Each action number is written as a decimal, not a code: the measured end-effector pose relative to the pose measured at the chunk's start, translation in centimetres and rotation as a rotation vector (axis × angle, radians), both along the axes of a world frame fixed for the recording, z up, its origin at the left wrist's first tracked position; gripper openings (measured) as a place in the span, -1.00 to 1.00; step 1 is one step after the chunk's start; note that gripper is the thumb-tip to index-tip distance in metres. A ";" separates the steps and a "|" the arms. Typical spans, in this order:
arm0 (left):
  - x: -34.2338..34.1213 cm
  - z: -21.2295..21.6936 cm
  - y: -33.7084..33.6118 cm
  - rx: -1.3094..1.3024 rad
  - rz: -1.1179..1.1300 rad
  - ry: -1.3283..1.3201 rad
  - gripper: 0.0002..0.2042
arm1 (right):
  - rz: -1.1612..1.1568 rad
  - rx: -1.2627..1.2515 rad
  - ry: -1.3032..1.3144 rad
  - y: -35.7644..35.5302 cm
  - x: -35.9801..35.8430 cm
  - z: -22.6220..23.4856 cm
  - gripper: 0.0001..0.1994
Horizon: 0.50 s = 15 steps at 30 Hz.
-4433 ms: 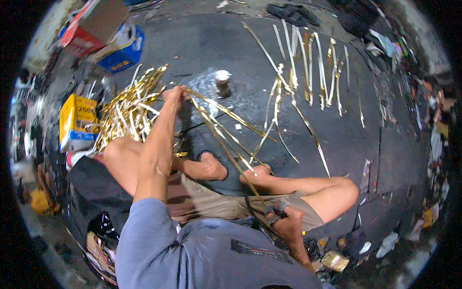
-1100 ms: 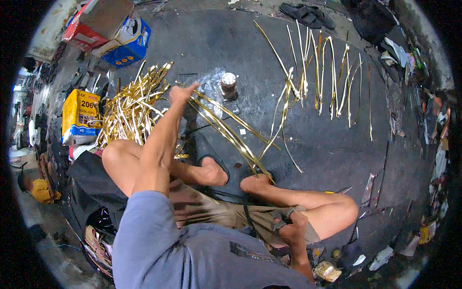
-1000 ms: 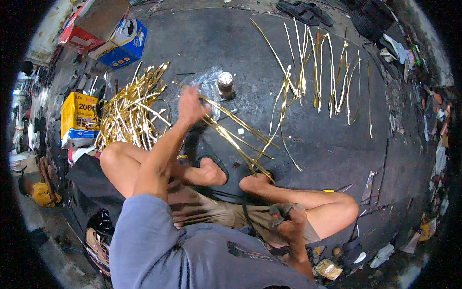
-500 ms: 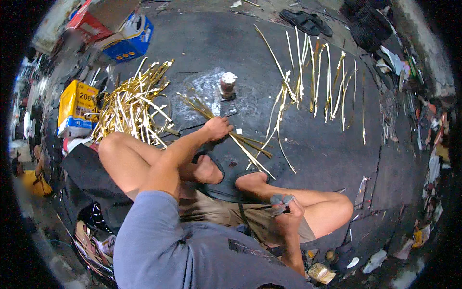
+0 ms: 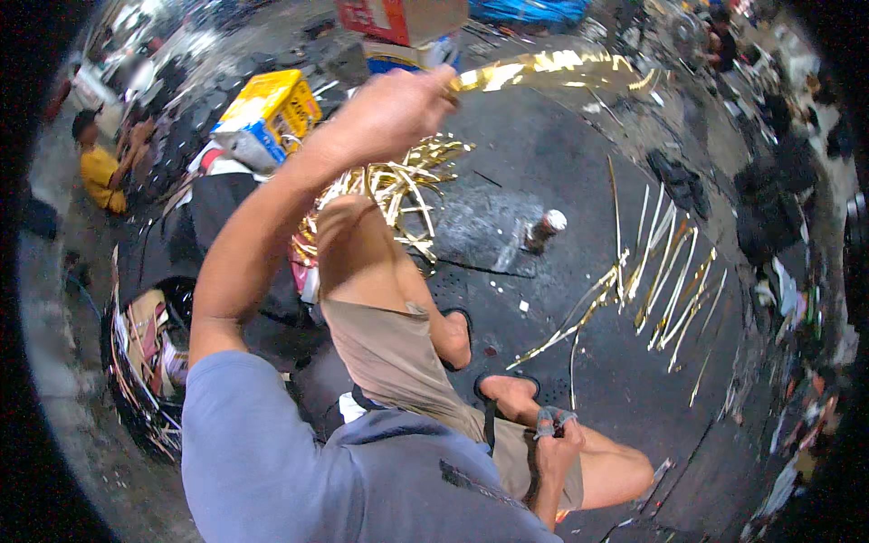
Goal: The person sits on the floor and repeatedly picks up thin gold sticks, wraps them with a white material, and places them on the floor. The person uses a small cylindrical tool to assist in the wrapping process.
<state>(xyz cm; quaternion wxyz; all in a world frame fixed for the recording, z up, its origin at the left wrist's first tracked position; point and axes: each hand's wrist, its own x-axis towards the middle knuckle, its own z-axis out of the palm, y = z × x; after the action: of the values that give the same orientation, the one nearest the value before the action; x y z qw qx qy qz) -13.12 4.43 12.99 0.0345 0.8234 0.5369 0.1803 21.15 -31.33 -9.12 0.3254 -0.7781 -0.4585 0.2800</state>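
My left hand point(image 5: 398, 113) is raised up and out over the far left, its fingers closed on one end of a bundle of shiny gold strips point(image 5: 552, 68). The bundle stretches away to the right, slightly blurred. Low by my right knee, my right hand point(image 5: 558, 452) is closed round a crumpled grey rag point(image 5: 550, 422). Beneath my left forearm, partly hidden, lies a heap of gold and white strips point(image 5: 412, 185). More thin strips point(image 5: 670, 281) are spread in a loose row on the dark mat to the right.
A small brown pot with a white-smeared top point(image 5: 545, 233) stands mid-mat. Beyond my left arm are a yellow and blue box point(image 5: 267, 113) and a red box point(image 5: 398, 20). Black sandals point(image 5: 679, 181) lie at the far right. A person in yellow point(image 5: 104, 172) is at far left.
My left hand has lifted from the mat with the gold strips and swung up to the far left. The view has turned left. My right hand still holds the rag near my knee.
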 end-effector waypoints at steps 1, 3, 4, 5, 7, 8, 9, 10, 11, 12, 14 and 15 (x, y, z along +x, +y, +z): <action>-2.5 2.1 -1.4 -0.009 0.070 -0.054 -0.76 | 0.036 0.042 -0.004 -0.4 0.6 -1.3 -0.84; -9.0 3.3 -2.5 -0.035 0.127 -0.206 -0.72 | 0.065 0.049 -0.055 0.3 0.2 -1.1 -0.86; -12.1 4.1 -4.1 0.011 0.158 -0.197 -0.74 | 0.022 -0.006 0.034 1.0 -0.9 1.0 -0.87; -13.7 5.3 -5.9 -0.137 0.260 -0.368 -0.76 | -0.023 -0.067 0.122 2.0 -2.3 3.4 -0.87; -17.1 6.1 -9.5 -0.284 0.413 -0.643 -0.79 | 0.011 -0.008 0.104 2.2 -1.5 0.4 -0.81; -18.8 5.3 -11.1 -0.284 0.465 -0.738 -0.80 | 0.073 0.011 0.085 2.7 -1.1 -0.2 -0.81; -20.3 4.3 -12.6 -0.353 0.501 -0.918 -0.81 | 0.137 0.031 0.064 3.6 -1.0 -0.6 -0.81; -20.4 2.8 -14.1 -0.293 0.610 -1.035 -0.81 | 0.198 0.054 0.044 4.3 -1.1 -0.9 -0.81; -21.1 1.2 -15.8 -0.353 0.596 -1.162 -0.83 | 0.245 0.022 0.038 5.0 -0.7 -1.6 -0.82; -21.7 -1.4 -16.9 -0.337 0.632 -1.308 -0.82 | 0.299 0.019 0.048 6.0 -1.6 -1.1 -0.82; -20.3 -6.8 -19.4 -0.223 0.800 -1.397 -0.85 | 0.406 -0.008 0.059 7.4 -3.5 1.1 -0.82; -19.6 -9.0 -20.3 -0.252 0.890 -1.493 -0.88 | 0.504 -0.059 -0.062 8.2 -3.5 1.1 -0.81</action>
<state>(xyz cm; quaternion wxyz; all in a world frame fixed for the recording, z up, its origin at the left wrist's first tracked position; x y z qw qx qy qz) -32.75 -15.91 3.99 0.3937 0.1944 0.6612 0.6082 17.67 -23.13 -7.98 0.2084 -0.6567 -0.6393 0.3415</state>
